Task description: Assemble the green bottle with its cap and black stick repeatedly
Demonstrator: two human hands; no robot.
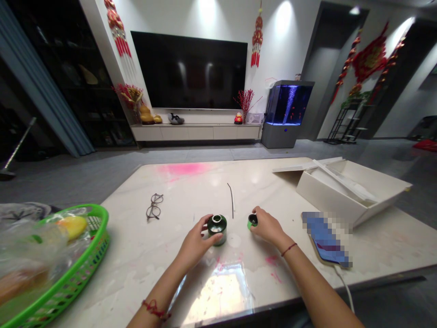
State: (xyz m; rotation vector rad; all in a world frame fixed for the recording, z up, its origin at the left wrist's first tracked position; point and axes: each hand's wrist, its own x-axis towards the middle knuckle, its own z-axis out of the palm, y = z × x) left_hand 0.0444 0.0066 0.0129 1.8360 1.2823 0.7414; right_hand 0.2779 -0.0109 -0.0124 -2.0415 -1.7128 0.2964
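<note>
My left hand (202, 237) is wrapped round a squat dark green glass bottle (217, 228), which stands upright on the table. Its narrow mouth has a pale rim and no cap on it. To its right, my right hand (268, 225) grips a small green cap (252, 221) between thumb and fingers, its dark hollow side facing up. Eyeglasses (154, 207) lie left of the bottle. Between and beyond my hands lies a thin black eyeglass temple arm (232, 200), apart from the frame.
A green basket (99, 237) holding plastic bags and something yellow stands at the left edge. On the right are an open white box (336, 198) and a phone (324, 239) with a white cable (344, 284). Pink stains (186, 169) mark the white tabletop (136, 269).
</note>
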